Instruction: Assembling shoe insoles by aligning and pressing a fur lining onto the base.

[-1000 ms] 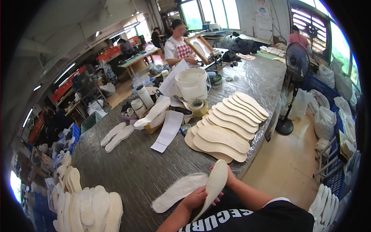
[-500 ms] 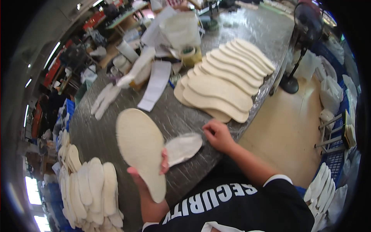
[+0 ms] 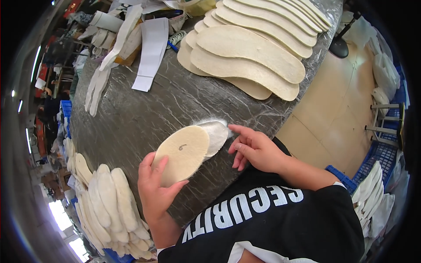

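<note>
Over the near part of the dark table (image 3: 127, 116), your left hand (image 3: 158, 180) grips a cream insole (image 3: 184, 147) by its lower end, fingers and thumb about its edge. Its long axis slants from your palm at lower left to a rounded end at upper right, pointing away from you and overlapping a whitish insole (image 3: 215, 136) in view. Your right hand (image 3: 256, 151) holds nothing, forefinger extended just beside that whitish one, other fingers loosely bent. Beyond, overlapping insoles (image 3: 250, 46) lie fanned, their lengths running crosswise.
</note>
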The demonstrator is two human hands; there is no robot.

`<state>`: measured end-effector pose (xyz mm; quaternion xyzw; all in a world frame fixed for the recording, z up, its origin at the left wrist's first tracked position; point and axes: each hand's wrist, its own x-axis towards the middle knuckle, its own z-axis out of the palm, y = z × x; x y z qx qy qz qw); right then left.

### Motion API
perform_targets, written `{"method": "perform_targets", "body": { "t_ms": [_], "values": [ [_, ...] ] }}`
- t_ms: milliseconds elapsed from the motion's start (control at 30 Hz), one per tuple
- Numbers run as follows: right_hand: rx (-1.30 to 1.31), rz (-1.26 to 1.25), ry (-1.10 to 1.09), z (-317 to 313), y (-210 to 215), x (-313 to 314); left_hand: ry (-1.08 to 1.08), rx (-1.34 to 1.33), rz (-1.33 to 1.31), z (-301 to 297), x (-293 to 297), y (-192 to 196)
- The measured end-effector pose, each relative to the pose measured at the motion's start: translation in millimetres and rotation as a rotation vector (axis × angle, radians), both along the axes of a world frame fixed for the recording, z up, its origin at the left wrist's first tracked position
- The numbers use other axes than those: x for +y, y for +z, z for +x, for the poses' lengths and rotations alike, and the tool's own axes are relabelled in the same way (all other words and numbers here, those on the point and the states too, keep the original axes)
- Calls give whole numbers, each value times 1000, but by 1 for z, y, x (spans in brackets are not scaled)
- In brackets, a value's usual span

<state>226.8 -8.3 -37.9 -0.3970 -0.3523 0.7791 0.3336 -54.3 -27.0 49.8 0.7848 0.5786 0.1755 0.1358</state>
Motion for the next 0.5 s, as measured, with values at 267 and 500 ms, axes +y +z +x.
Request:
{"method": "perform_targets", "body": {
  "t_ms": [267,500],
  "values": [
    [112,-162,48,2,1,10,-111,69,-102,10,22,2],
    [277,-311,35,7,-2,18,-168,111,-76,19,34,-1]
  ]
}}
